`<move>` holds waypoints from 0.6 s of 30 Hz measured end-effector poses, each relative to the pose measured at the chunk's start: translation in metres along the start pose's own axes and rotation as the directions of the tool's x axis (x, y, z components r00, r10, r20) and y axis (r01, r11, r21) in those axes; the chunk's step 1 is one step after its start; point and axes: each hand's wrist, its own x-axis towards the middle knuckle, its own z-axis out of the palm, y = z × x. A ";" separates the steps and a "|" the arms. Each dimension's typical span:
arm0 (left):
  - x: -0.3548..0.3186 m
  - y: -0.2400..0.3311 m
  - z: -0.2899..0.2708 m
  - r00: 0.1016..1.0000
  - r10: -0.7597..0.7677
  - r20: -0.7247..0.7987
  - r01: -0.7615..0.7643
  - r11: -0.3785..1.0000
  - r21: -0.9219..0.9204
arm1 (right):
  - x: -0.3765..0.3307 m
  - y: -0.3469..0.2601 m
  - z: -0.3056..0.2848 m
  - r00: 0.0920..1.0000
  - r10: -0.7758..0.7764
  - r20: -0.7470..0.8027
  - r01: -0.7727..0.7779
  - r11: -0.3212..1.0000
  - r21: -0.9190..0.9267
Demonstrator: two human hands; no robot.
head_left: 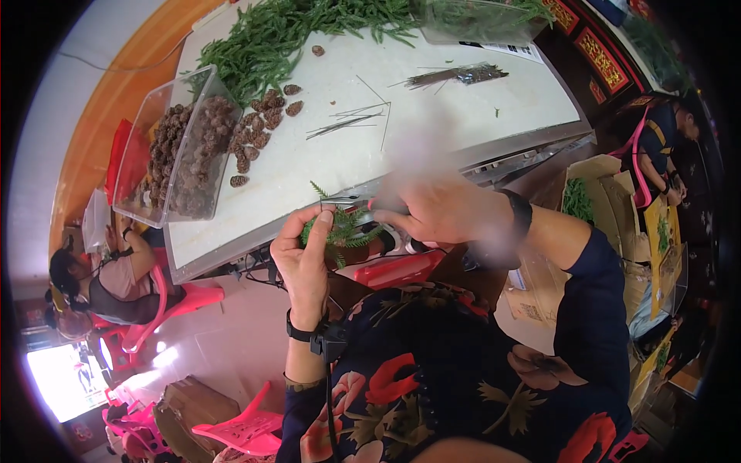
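Observation:
Between the thumb and fingers of my left hand (305, 258) is a green artificial pine sprig (351, 230), just off the table's near edge. My right hand (444, 207) is closed around what look like pliers (341, 200), with a bit of red at the grip. Their metal jaws reach to the sprig beside my left fingertips. A pale blur covers part of the right hand. Beyond my hands, thin loose wires (345, 126) lie on the white table (324, 158). Farther right is a bundle of dark wires (463, 75).
A clear plastic bin (166, 185) of pine cones stands at the table's left, with loose pine cones (251, 137) beside it. Green sprigs (255, 58) are heaped along the far side. A cardboard box (614, 193) stands at right. Other people sit at left and right.

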 end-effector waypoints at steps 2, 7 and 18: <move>-0.001 0.003 0.000 0.999 -0.034 -0.006 0.034 0.999 -0.028 | 0.000 0.000 0.000 1.000 0.009 0.018 -0.008 1.000 -0.005; 0.000 -0.001 0.002 1.000 0.015 0.003 -0.015 1.000 0.005 | 0.000 0.006 0.006 0.997 -0.060 0.051 0.062 0.997 -0.038; 0.006 -0.011 -0.001 0.983 0.142 0.116 -0.164 0.963 0.214 | 0.001 0.015 -0.010 0.956 -0.263 0.130 0.292 0.884 -0.365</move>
